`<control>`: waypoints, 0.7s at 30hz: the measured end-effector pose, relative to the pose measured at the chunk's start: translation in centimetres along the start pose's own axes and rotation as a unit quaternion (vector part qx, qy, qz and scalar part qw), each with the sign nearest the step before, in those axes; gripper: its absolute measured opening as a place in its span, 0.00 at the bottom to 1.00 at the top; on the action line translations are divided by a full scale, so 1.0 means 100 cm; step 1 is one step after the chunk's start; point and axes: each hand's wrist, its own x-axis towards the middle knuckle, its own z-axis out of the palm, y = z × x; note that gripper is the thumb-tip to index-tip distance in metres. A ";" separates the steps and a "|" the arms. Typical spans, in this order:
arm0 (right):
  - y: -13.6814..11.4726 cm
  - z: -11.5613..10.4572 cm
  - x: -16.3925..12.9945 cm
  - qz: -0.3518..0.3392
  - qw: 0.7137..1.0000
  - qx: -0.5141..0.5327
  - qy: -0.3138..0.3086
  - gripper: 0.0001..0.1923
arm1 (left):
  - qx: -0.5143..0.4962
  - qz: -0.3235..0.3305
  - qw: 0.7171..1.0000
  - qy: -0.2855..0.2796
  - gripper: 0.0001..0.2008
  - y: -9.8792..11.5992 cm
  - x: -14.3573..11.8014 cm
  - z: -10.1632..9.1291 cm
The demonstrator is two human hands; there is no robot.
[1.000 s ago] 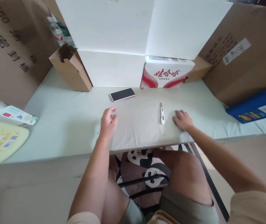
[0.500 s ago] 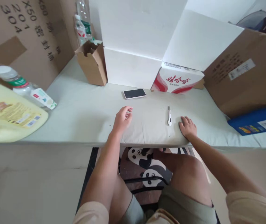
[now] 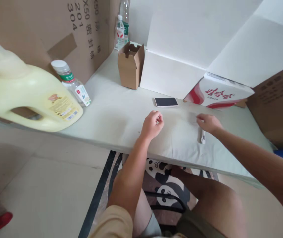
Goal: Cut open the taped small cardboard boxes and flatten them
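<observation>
The right hand [image 3: 208, 123] lies over the upper end of a slim white pen-shaped tool [image 3: 202, 136] on the pale grey-green surface [image 3: 111, 115], fingers loosely bent and touching it; whether it grips the tool I cannot tell. The left hand [image 3: 152, 124] rests on the surface well apart from the tool, curled into a loose fist and holding nothing. A black smartphone [image 3: 166, 102] lies flat just beyond both hands. Far left stand a pale yellow plastic jug [image 3: 29, 99] and a clear water bottle [image 3: 70, 82].
</observation>
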 end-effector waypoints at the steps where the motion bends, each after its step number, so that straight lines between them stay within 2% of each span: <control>1: -0.030 -0.005 0.011 -0.039 0.999 0.005 0.011 0.17 | -0.002 -0.003 1.000 0.004 0.10 0.000 0.001 -0.001; 7: -0.217 -0.032 0.081 -0.251 0.966 0.052 0.043 0.25 | -0.008 -0.034 0.999 0.010 0.08 0.001 0.000 -0.011; 9: -0.265 -0.040 0.116 -0.295 0.948 0.086 0.084 0.31 | -0.009 -0.041 0.999 0.010 0.08 -0.001 0.000 -0.016; 11: -0.302 -0.048 0.155 -0.341 0.918 0.143 0.141 0.34 | -0.007 -0.034 0.999 0.011 0.07 -0.004 0.000 -0.020; 13: -0.327 -0.054 0.192 -0.356 0.899 0.182 0.181 0.37 | -0.006 -0.024 1.000 0.018 0.07 -0.007 0.001 -0.024; 16: -0.344 -0.062 0.224 -0.314 0.911 0.188 0.191 0.38 | -0.006 -0.027 0.999 0.026 0.07 -0.011 0.002 -0.029; 19: -0.343 -0.065 0.218 -0.301 0.914 0.205 0.177 0.45 | -0.003 -0.037 0.999 0.025 0.08 -0.011 0.002 -0.031; 21: -0.337 -0.065 0.198 -0.288 0.919 0.202 0.175 0.39 | -0.009 -0.046 0.998 0.029 0.09 -0.008 0.001 -0.031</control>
